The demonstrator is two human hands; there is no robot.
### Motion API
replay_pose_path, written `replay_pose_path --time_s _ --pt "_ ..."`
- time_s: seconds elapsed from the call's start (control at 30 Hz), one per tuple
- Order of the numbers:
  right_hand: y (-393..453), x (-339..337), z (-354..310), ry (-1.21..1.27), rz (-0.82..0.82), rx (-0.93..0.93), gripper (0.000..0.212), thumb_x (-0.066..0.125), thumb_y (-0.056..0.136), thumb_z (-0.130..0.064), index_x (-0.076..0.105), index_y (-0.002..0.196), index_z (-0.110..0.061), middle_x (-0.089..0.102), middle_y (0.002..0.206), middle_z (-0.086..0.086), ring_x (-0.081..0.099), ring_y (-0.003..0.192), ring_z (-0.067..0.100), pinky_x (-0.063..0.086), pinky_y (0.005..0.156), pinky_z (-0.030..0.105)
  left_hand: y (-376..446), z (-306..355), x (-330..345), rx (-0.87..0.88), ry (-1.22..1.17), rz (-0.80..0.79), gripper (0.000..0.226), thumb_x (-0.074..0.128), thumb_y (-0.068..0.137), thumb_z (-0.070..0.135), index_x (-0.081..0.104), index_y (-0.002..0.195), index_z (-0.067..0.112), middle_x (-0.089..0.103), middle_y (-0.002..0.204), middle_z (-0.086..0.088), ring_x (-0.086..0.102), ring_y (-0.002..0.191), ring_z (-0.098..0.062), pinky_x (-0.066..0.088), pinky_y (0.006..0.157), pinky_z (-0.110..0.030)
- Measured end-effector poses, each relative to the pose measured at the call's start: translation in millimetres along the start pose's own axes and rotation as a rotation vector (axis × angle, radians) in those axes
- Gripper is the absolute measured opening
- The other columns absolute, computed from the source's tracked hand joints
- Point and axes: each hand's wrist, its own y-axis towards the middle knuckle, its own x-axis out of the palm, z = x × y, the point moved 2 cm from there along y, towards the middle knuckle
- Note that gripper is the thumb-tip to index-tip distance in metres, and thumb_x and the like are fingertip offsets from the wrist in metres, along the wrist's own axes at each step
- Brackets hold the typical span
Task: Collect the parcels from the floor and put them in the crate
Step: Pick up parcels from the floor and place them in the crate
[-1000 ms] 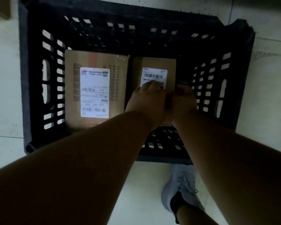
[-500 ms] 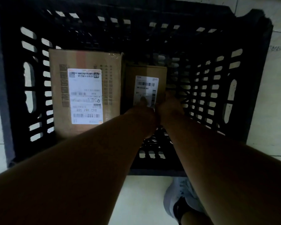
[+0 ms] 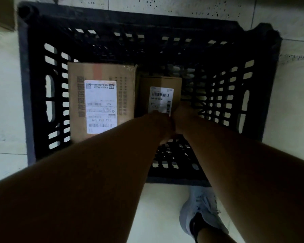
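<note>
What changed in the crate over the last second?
Both hands, left hand and right hand, lowered the small parcel deeper into the crate, beside the large parcel. They still grip its near end. The large parcel stayed put.

Both forearms hide the near end of the smaller parcel (image 3: 161, 95) and the fingers; the left hand (image 3: 162, 125) perhaps grips it. Label print is unreadable.

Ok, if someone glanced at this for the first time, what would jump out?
The black crate filling the view, with two cardboard parcels side by side on its floor: the large parcel at left, the small parcel beside it. Both hands, left hand and right hand, grip the small one's near edge.
</note>
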Motion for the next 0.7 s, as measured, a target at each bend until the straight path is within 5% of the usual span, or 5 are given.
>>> replay_pose_path --time_s 0.1,0.27,0.43,0.57,0.7 --pt "-43.4 -27.6 -17.1 0.082 0.134 -0.075 0.032 0.053 0.097 -0.033 0.055 0.125 -0.019 0.061 0.123 0.011 0.062 0.108 0.029 0.055 0.086 0.04 -41.3 -1.2 -5.3 -0.12 -0.279 0.214 0.049 0.063 0.091 0.018 0.046 0.137 0.013 0.05 0.135 -0.013 0.055 0.118 -0.031 0.049 0.096 -0.041" --pt "-174.1 -90.8 -35.8 0.174 0.187 -0.131 0.056 0.068 0.083 -0.037 0.049 0.134 -0.023 0.06 0.123 0.007 0.062 0.109 0.026 0.055 0.09 0.042 -159.1 22.6 -35.4 -0.196 -0.403 0.44 0.048 0.063 0.087 0.013 0.048 0.133 0.017 0.052 0.129 -0.011 0.057 0.111 -0.033 0.053 0.089 -0.046" --pt "-314.4 -168.9 -31.6 0.187 0.217 -0.125 0.051 0.059 0.093 -0.007 0.044 0.141 -0.015 0.051 0.136 0.011 0.054 0.122 0.028 0.043 0.088 0.029 -300.3 60.3 -72.2 -0.189 -0.384 0.477 0.043 0.055 0.087 0.006 0.049 0.128 0.017 0.055 0.119 -0.009 0.058 0.103 -0.027 0.052 0.085 -0.04" --pt "-418.5 -217.6 -30.2 0.215 0.26 -0.153 0.043 0.054 0.095 -0.008 0.048 0.137 -0.017 0.055 0.13 0.009 0.059 0.111 0.025 0.049 0.088 0.031 -405.4 99.3 -104.1 -0.129 -0.41 0.533 0.047 0.054 0.087 0.004 0.048 0.132 0.018 0.055 0.124 -0.008 0.057 0.106 -0.027 0.052 0.089 -0.043" --pt "-503.1 -260.0 -31.7 0.188 0.29 -0.204 0.051 0.054 0.095 -0.012 0.041 0.145 -0.016 0.049 0.136 0.011 0.054 0.12 0.027 0.043 0.091 0.03 -482.6 127.9 -127.2 -0.089 -0.412 0.587 0.048 0.058 0.087 0.007 0.048 0.132 0.018 0.054 0.13 -0.008 0.056 0.111 -0.027 0.05 0.094 -0.045"
